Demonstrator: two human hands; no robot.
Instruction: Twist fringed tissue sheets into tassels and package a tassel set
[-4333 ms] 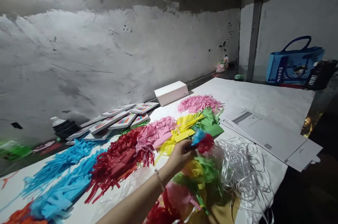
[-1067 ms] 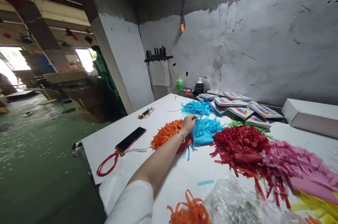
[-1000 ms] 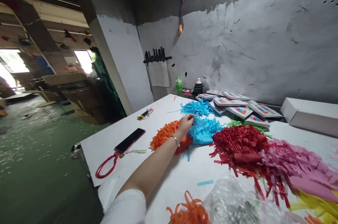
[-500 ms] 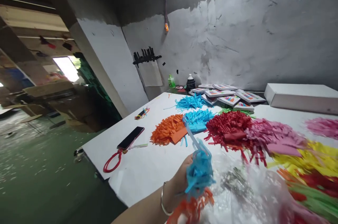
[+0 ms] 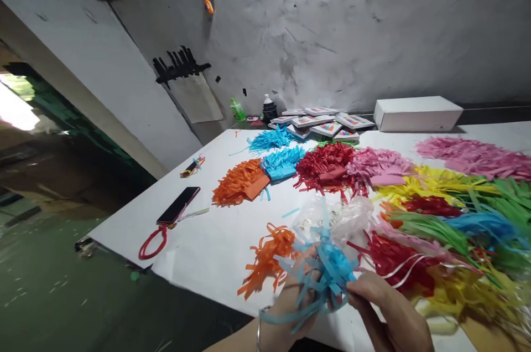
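Low in the picture, both my hands are closed on a bunch of light blue fringed paper strips (image 5: pixel 327 274) over the near edge of the white table (image 5: pixel 207 241). My left hand (image 5: pixel 290 308), with a bracelet at the wrist, grips it from below. My right hand (image 5: pixel 390 313) pinches its right side. Beside the bunch lie a loose orange fringe (image 5: pixel 269 255) and a crumpled clear plastic bag (image 5: pixel 340 216).
Piles of fringed paper run across the table: orange (image 5: pixel 238 183), blue (image 5: pixel 282 161), red (image 5: pixel 327 166), pink (image 5: pixel 379 164), yellow and green. A phone (image 5: pixel 178 205) with a red strap lies at the left. Flat boxes (image 5: pixel 323 122), a white box (image 5: pixel 417 114) and bottles stand along the wall.
My left hand took a blue fringe off the far pile and drew it back to the near edge. My right hand has come in and gripped it too. The view has swung right.
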